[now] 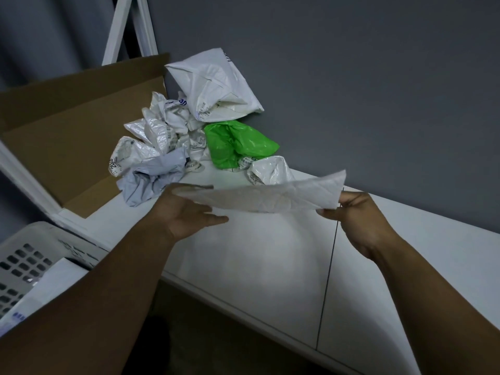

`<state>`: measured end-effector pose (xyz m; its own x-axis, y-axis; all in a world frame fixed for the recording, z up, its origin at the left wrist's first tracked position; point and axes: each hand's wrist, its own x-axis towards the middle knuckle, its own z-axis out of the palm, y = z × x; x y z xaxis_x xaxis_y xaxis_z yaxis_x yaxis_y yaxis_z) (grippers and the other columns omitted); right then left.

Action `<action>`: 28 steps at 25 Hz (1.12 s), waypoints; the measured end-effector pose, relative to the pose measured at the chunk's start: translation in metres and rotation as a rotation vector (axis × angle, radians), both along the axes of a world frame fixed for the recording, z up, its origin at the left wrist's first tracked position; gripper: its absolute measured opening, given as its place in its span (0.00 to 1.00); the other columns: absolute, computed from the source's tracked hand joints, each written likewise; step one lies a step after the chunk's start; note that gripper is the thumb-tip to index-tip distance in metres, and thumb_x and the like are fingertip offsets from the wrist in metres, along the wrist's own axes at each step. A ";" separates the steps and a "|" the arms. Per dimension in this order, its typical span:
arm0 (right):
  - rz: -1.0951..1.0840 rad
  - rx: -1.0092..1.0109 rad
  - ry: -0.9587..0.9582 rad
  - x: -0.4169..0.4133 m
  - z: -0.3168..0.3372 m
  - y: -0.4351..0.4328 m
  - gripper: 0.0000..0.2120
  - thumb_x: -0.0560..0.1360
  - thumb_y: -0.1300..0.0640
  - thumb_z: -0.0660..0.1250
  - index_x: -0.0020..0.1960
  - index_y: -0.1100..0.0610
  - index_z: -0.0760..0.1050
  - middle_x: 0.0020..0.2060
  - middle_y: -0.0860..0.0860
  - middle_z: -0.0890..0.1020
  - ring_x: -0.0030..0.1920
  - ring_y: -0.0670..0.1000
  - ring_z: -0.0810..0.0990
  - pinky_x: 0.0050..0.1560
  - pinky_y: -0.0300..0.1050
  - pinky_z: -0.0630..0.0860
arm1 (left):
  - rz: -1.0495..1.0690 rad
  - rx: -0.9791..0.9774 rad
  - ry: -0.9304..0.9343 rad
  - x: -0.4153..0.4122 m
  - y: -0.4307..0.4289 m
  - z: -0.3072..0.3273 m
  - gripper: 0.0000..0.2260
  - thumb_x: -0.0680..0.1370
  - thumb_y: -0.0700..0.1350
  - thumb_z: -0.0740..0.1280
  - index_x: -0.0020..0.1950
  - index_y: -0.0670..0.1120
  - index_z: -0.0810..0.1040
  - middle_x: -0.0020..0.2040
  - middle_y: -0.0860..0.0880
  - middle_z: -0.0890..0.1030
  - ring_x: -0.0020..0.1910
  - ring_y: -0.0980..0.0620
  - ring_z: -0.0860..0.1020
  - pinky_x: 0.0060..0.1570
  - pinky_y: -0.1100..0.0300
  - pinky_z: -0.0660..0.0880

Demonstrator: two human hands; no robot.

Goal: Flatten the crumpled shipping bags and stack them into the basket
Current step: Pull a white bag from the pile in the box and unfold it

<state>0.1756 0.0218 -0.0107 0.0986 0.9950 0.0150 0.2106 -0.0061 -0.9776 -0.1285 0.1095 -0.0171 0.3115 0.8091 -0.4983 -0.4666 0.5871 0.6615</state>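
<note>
1. 1 basket (24,263) sits lower left, nearest the left hand (186,212).
2. Left fingers hold 1 flattened white bag (270,196) by its left end. The right hand (354,215) pinches its right corner. The long axis runs left-right above the desk (270,266).
3. Behind lie 1 grey bag (151,180), 1 green bag (235,144) and at least 4 white crumpled bags (216,87).

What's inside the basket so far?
The basket holds flat white bags, one with blue print. The left forearm covers the rest, so no count is possible.
</note>
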 end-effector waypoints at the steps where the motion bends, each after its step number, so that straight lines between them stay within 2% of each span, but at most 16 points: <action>1: 0.033 -0.056 -0.011 0.007 -0.005 -0.003 0.23 0.74 0.77 0.64 0.50 0.52 0.86 0.54 0.42 0.86 0.59 0.37 0.80 0.55 0.28 0.75 | -0.043 0.006 0.029 -0.002 -0.002 -0.004 0.11 0.66 0.31 0.74 0.47 0.33 0.82 0.58 0.33 0.77 0.52 0.34 0.80 0.50 0.37 0.79; 2: 0.059 -0.112 -0.004 0.014 -0.011 -0.006 0.25 0.73 0.80 0.60 0.50 0.55 0.86 0.56 0.44 0.85 0.63 0.40 0.78 0.61 0.36 0.76 | -0.116 0.024 0.133 -0.002 -0.007 -0.008 0.13 0.66 0.29 0.73 0.49 0.32 0.82 0.53 0.35 0.80 0.44 0.38 0.83 0.44 0.46 0.82; 3: 0.054 -0.173 0.026 0.018 -0.017 -0.010 0.26 0.71 0.81 0.56 0.49 0.60 0.86 0.57 0.47 0.85 0.66 0.44 0.77 0.65 0.45 0.75 | -0.183 0.040 0.306 0.000 -0.009 -0.015 0.16 0.68 0.27 0.71 0.55 0.32 0.80 0.50 0.37 0.81 0.40 0.41 0.83 0.40 0.51 0.82; 4: 0.015 -0.232 0.068 0.021 -0.023 -0.012 0.25 0.69 0.81 0.53 0.47 0.64 0.86 0.57 0.50 0.85 0.66 0.48 0.78 0.65 0.48 0.74 | -0.245 0.068 0.453 0.004 -0.013 -0.022 0.19 0.68 0.26 0.70 0.58 0.34 0.79 0.49 0.38 0.81 0.41 0.42 0.82 0.40 0.52 0.82; 5: -0.038 -0.286 0.102 0.022 -0.030 -0.015 0.22 0.69 0.80 0.54 0.46 0.67 0.85 0.55 0.55 0.86 0.63 0.52 0.80 0.61 0.45 0.76 | -0.308 0.089 0.561 0.009 -0.018 -0.031 0.22 0.67 0.25 0.71 0.59 0.35 0.78 0.51 0.38 0.81 0.45 0.41 0.81 0.44 0.52 0.80; 7: -0.115 -0.373 0.077 0.015 -0.043 -0.014 0.12 0.72 0.73 0.62 0.47 0.68 0.84 0.53 0.64 0.84 0.56 0.62 0.83 0.52 0.43 0.77 | -0.452 0.116 0.700 0.020 -0.025 -0.049 0.30 0.62 0.25 0.74 0.62 0.37 0.76 0.56 0.37 0.79 0.54 0.39 0.78 0.53 0.50 0.77; 9: -0.125 -0.461 -0.021 0.008 -0.058 -0.014 0.07 0.75 0.65 0.67 0.48 0.65 0.84 0.55 0.66 0.83 0.57 0.68 0.80 0.55 0.50 0.76 | -0.577 0.178 0.867 0.034 -0.030 -0.068 0.35 0.63 0.29 0.75 0.69 0.39 0.71 0.62 0.39 0.76 0.59 0.40 0.75 0.56 0.48 0.77; 11: -0.015 -0.509 -0.340 -0.004 -0.073 -0.014 0.10 0.80 0.59 0.64 0.54 0.62 0.83 0.60 0.62 0.82 0.63 0.65 0.78 0.65 0.54 0.73 | -0.659 0.259 1.045 0.047 -0.033 -0.084 0.35 0.67 0.34 0.74 0.72 0.41 0.66 0.66 0.41 0.73 0.63 0.42 0.73 0.60 0.49 0.75; 13: 0.091 -0.474 -0.789 -0.017 -0.084 -0.015 0.25 0.81 0.40 0.58 0.68 0.55 0.75 0.72 0.58 0.72 0.73 0.60 0.68 0.72 0.54 0.65 | -0.659 0.336 1.257 0.063 -0.035 -0.089 0.32 0.70 0.41 0.72 0.72 0.42 0.64 0.68 0.41 0.69 0.65 0.41 0.69 0.64 0.48 0.72; 14: 0.071 -0.462 -0.894 -0.022 -0.088 -0.015 0.31 0.79 0.32 0.53 0.74 0.50 0.68 0.77 0.56 0.64 0.77 0.59 0.60 0.74 0.58 0.61 | -0.623 0.417 1.384 0.072 -0.038 -0.087 0.32 0.72 0.45 0.70 0.73 0.43 0.63 0.70 0.40 0.66 0.69 0.40 0.66 0.67 0.47 0.69; 15: 0.046 -0.460 -0.930 -0.029 -0.092 -0.013 0.33 0.78 0.30 0.49 0.78 0.46 0.60 0.81 0.55 0.54 0.80 0.59 0.51 0.76 0.63 0.55 | -0.570 0.541 1.486 0.080 -0.040 -0.088 0.32 0.74 0.49 0.68 0.76 0.44 0.61 0.74 0.41 0.61 0.73 0.40 0.61 0.71 0.46 0.65; 17: 0.043 -0.429 -1.025 -0.042 -0.105 -0.007 0.33 0.80 0.31 0.45 0.81 0.43 0.46 0.81 0.54 0.41 0.80 0.61 0.39 0.75 0.70 0.47 | -0.509 0.887 1.622 0.096 -0.041 -0.098 0.30 0.78 0.53 0.62 0.79 0.47 0.59 0.80 0.42 0.55 0.78 0.39 0.54 0.75 0.43 0.57; 19: 0.055 -0.400 -1.122 -0.053 -0.119 0.000 0.33 0.81 0.33 0.41 0.81 0.43 0.38 0.80 0.55 0.36 0.79 0.62 0.33 0.74 0.73 0.42 | -0.526 1.159 1.684 0.108 -0.038 -0.116 0.26 0.79 0.54 0.55 0.76 0.47 0.66 0.78 0.39 0.62 0.76 0.35 0.60 0.70 0.35 0.62; 21: 0.065 -0.396 -1.161 -0.055 -0.138 0.007 0.32 0.81 0.34 0.38 0.80 0.44 0.33 0.80 0.55 0.33 0.78 0.63 0.31 0.73 0.74 0.40 | -0.627 1.204 1.689 0.113 -0.029 -0.137 0.26 0.78 0.55 0.52 0.73 0.47 0.71 0.75 0.38 0.68 0.74 0.33 0.65 0.66 0.32 0.66; 25: 0.068 -0.382 -1.217 -0.051 -0.166 0.008 0.35 0.76 0.32 0.30 0.79 0.44 0.31 0.79 0.56 0.32 0.78 0.64 0.30 0.73 0.74 0.39 | -0.668 1.255 1.738 0.112 -0.024 -0.167 0.27 0.80 0.56 0.49 0.75 0.48 0.69 0.77 0.41 0.65 0.76 0.36 0.60 0.72 0.34 0.59; 28: 0.027 -0.325 -1.239 -0.051 -0.175 0.006 0.38 0.73 0.33 0.27 0.80 0.45 0.34 0.80 0.57 0.35 0.78 0.65 0.33 0.73 0.75 0.40 | -0.669 1.287 1.761 0.111 -0.025 -0.177 0.26 0.80 0.56 0.50 0.76 0.48 0.68 0.77 0.40 0.64 0.77 0.36 0.60 0.72 0.35 0.59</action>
